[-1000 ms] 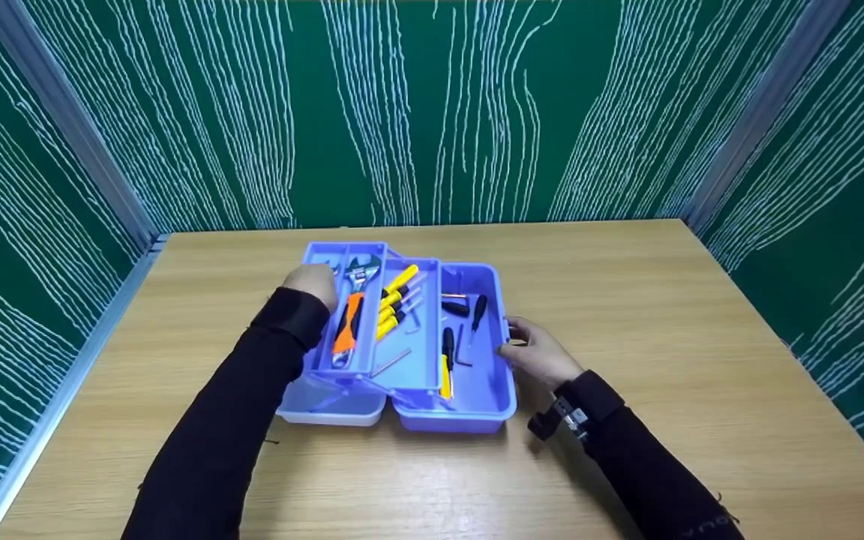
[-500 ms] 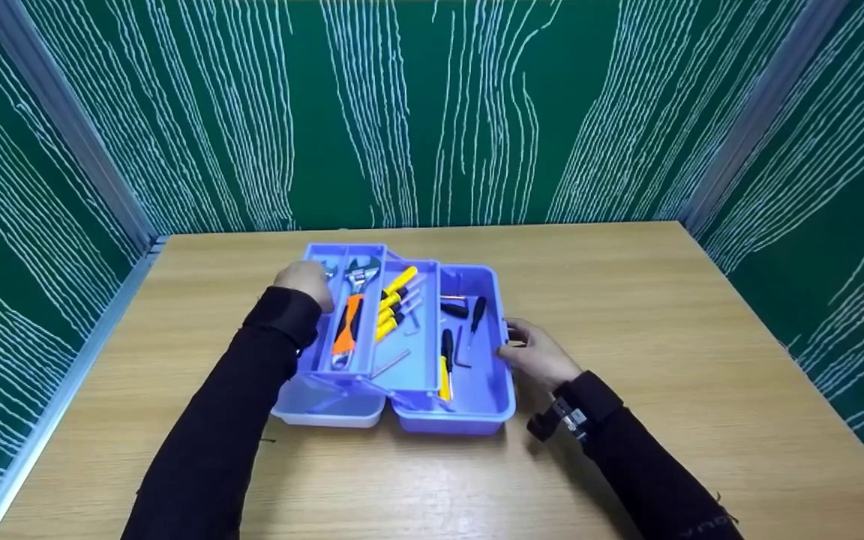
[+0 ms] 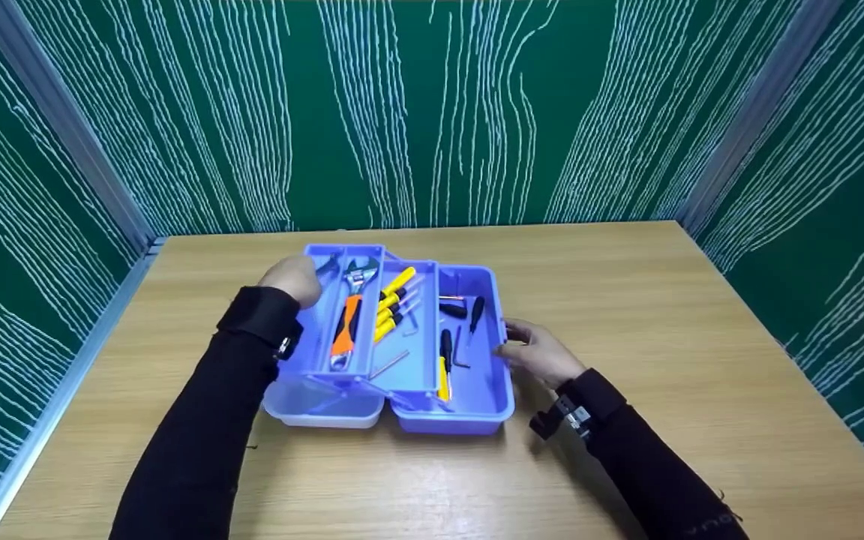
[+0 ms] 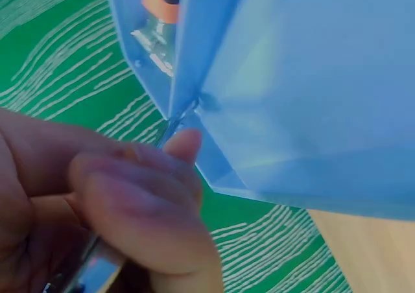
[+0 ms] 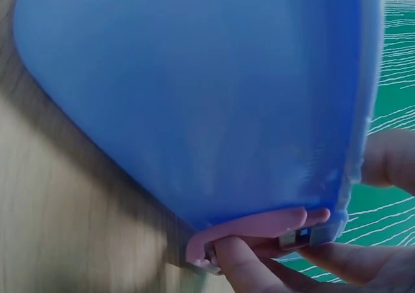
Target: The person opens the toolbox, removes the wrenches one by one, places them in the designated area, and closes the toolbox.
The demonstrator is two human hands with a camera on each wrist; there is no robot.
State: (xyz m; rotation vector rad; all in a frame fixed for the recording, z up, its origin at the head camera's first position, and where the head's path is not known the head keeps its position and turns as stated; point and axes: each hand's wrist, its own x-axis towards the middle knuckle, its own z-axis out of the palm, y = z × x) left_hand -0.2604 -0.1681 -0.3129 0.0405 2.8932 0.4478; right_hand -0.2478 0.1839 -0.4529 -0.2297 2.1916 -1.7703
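Note:
The open purple toolbox (image 3: 469,424) stands mid-table, its tiered trays spread to the left. At the upper left tray my left hand (image 3: 293,281) pinches a shiny metal tool (image 4: 170,128). Its dark, jaw-like end (image 3: 326,264) lies over the tray's far corner; fingers hide the rest, so I cannot tell its kind. Beside it, in the same tray, rests an adjustable wrench (image 3: 349,319) with an orange and black handle. My right hand (image 3: 541,352) grips the box's right rim, the thumb over the edge and fingers at the pink latch (image 5: 253,228).
The middle tray holds several yellow-handled screwdrivers (image 3: 394,300) and a thin metal rod (image 3: 388,364). Black-handled screwdrivers (image 3: 477,311) and a hex key (image 3: 457,349) lie in the box bottom. The pale lid (image 3: 327,420) spreads left on the wooden table (image 3: 627,285). Green walls (image 3: 462,135) surround it.
My left hand has moved left, away from the adjustable wrench, and more of the tool's end shows. The lid's edge has shifted slightly left. My right hand stays at the rim.

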